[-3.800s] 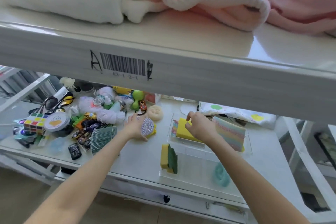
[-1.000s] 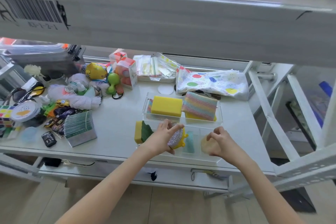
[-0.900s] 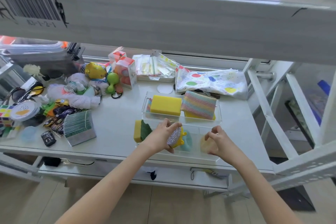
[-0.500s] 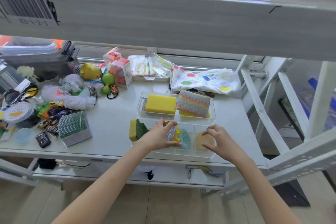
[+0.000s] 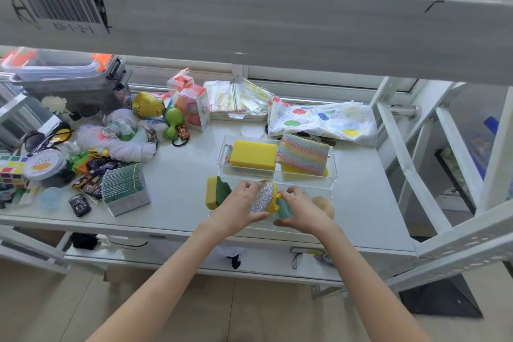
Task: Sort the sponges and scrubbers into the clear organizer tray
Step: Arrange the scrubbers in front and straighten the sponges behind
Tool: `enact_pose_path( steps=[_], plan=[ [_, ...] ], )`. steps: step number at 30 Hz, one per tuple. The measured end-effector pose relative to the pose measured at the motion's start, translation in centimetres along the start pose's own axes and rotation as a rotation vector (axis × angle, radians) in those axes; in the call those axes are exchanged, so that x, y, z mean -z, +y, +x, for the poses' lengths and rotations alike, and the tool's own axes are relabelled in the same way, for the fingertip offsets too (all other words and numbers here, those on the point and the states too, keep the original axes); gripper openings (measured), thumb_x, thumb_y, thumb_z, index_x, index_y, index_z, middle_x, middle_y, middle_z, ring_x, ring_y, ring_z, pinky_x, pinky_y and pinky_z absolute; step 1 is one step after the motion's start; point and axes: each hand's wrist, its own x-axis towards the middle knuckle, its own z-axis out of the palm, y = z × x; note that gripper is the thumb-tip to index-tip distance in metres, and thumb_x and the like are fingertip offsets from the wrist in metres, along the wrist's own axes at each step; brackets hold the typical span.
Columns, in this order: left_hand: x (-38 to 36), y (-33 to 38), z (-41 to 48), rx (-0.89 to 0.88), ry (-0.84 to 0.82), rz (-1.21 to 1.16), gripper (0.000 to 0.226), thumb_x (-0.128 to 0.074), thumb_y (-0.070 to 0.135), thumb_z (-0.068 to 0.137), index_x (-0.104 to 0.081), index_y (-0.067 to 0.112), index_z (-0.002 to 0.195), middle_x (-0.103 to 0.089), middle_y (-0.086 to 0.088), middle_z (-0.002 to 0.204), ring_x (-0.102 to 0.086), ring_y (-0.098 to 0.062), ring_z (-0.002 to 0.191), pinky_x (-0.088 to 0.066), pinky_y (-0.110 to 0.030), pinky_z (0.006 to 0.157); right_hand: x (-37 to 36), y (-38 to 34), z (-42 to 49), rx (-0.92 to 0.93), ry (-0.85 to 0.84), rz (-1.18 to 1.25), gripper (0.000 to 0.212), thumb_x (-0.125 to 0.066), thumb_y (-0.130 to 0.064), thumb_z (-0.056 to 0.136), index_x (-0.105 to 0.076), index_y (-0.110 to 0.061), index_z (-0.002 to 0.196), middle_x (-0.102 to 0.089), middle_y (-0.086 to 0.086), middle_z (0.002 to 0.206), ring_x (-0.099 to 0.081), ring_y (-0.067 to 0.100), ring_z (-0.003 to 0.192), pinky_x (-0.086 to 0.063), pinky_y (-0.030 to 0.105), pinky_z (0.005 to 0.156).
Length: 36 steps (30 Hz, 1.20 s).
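The left hand (image 5: 238, 208) holds the silver scrubber (image 5: 263, 196) with a yellow back, the fingers curled around its left side, over the front part of the clear organizer tray (image 5: 331, 175). The right hand (image 5: 301, 209) has its fingers bent on the teal scrubber (image 5: 286, 209), which lies just beside the silver one. A round beige sponge (image 5: 324, 204) rests in the tray to the right of this hand. In the back compartments sit a yellow sponge (image 5: 254, 155) and a rainbow scrubber (image 5: 302, 158). A yellow-green sponge (image 5: 217, 194) stands at the tray's left edge; I cannot tell if it is inside.
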Motion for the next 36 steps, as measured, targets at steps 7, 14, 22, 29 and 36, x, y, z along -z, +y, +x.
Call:
enact_pose_path(
  steps=[7,14,22,29,36],
  plan=[
    [0.2,0.1,-1.0,0.014,0.01,-0.029,0.059,-0.056,0.04,0.091,-0.035,0.014,0.14,-0.041,-0.007,0.134,-0.052,-0.02,0.115,-0.042,-0.027,0.098,0.1,0.6,-0.7,-0.037,0.17,0.19,0.037,-0.067,-0.027,0.085,-0.045,-0.015,0.113,-0.042,0.009,0.123,-0.054,0.023,0.089,-0.044,0.029,0.077],
    [0.0,0.4,-0.8,-0.018,0.004,-0.02,0.047,-0.054,0.034,0.093,-0.042,0.016,0.135,-0.043,-0.007,0.133,-0.053,-0.021,0.116,-0.045,-0.031,0.101,-0.7,0.9,-1.3,-0.014,0.337,0.183,0.03,-0.066,-0.026,0.086,-0.049,-0.01,0.105,-0.047,0.0,0.104,-0.049,0.015,0.08,-0.038,0.024,0.068],
    [-0.4,0.3,-0.7,-0.012,-0.01,-0.014,0.052,-0.059,0.031,0.091,-0.04,0.014,0.136,-0.043,-0.006,0.13,-0.055,-0.021,0.109,-0.045,-0.028,0.096,-1.3,2.4,-1.6,-0.04,0.352,-0.089,0.032,-0.061,-0.037,0.087,-0.053,-0.016,0.108,-0.063,0.003,0.113,-0.048,0.022,0.116,-0.038,0.034,0.097],
    [-1.8,0.7,-0.4,0.002,0.035,0.034,0.045,-0.059,0.025,0.091,-0.041,0.012,0.131,-0.05,-0.01,0.122,-0.06,-0.026,0.096,-0.048,-0.032,0.085,-0.2,1.5,-1.5,-0.018,0.32,-0.14,0.028,-0.057,-0.027,0.091,-0.056,-0.019,0.118,-0.057,0.0,0.127,-0.046,0.022,0.121,-0.039,0.035,0.1],
    [-2.4,1.2,-0.7,0.032,0.098,-0.036,0.044,-0.058,0.023,0.092,-0.041,0.013,0.131,-0.051,-0.009,0.119,-0.059,-0.025,0.093,-0.046,-0.029,0.082,0.4,-2.7,0.1,0.108,0.272,0.15,0.029,-0.057,-0.024,0.093,-0.057,-0.012,0.119,-0.05,0.006,0.128,-0.053,0.022,0.112,-0.043,0.028,0.091]
  ],
)
